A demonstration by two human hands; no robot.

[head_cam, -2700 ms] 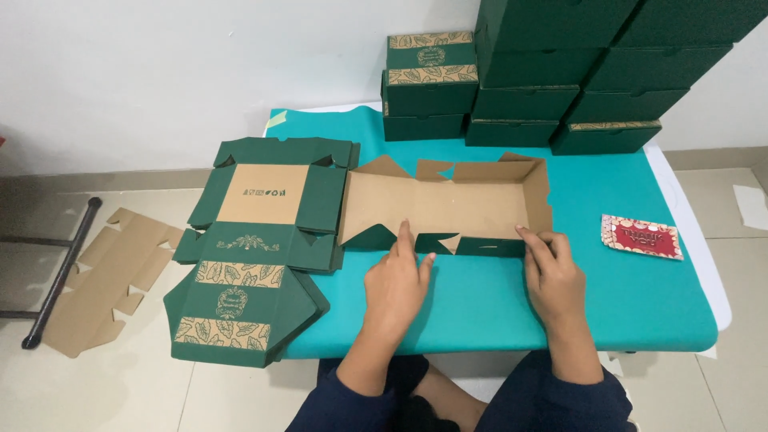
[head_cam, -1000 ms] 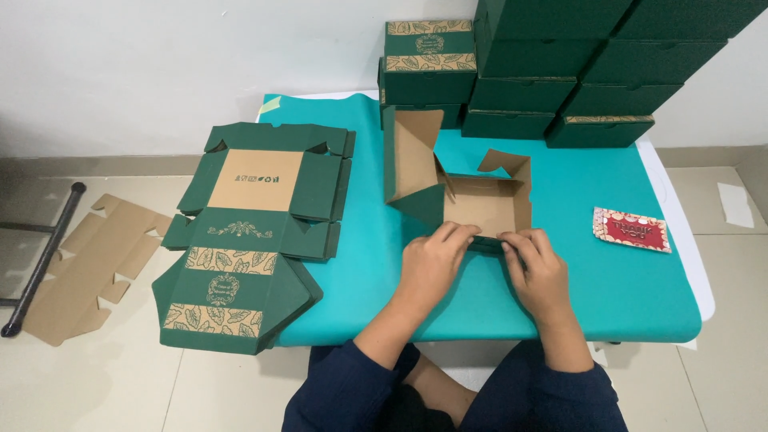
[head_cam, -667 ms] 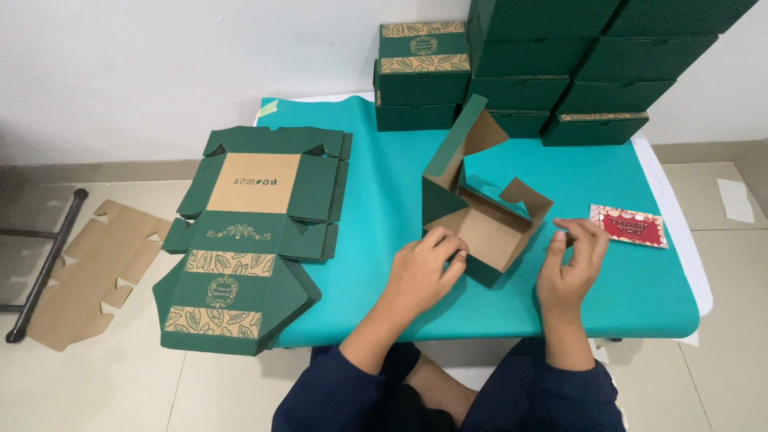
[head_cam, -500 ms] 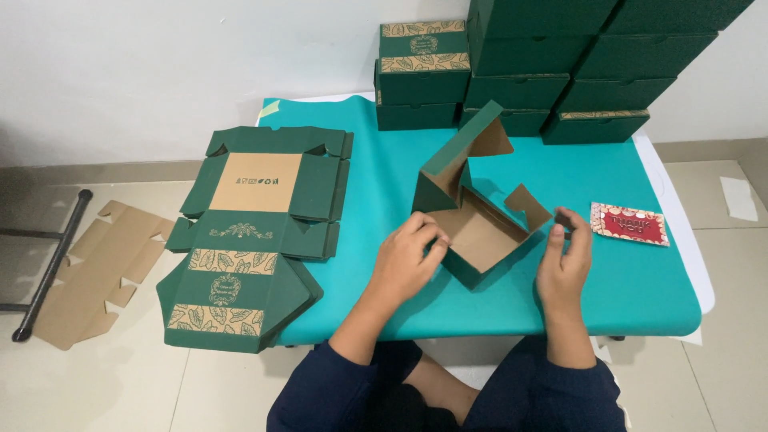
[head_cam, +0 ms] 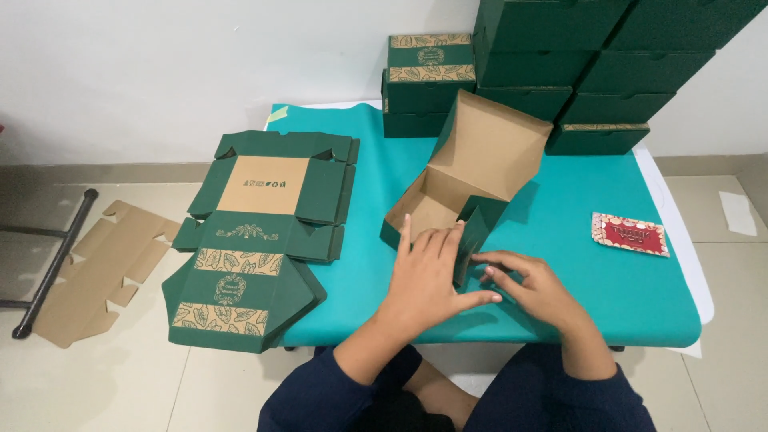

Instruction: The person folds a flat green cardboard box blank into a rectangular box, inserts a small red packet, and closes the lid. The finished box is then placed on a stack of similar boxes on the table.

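Now I see the half-folded green box (head_cam: pixel 460 180) has swung round on the teal table (head_cam: pixel 640 296), lid flap up, and my left hand (head_cam: pixel 424 280) and right hand (head_cam: pixel 532 288) pinch its near side flap upright, fingers closed on the cardboard.

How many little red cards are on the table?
1. The red card lies flat on the teal table, off by the right edge, apart from the half-folded box and both hands. Others could be hidden behind the stacked boxes.

wall (head_cam: pixel 200 64): plain white | floor (head_cam: pixel 120 384): pale tiles | table (head_cam: pixel 624 296): teal-covered | black frame (head_cam: pixel 52 264): possibly a stand
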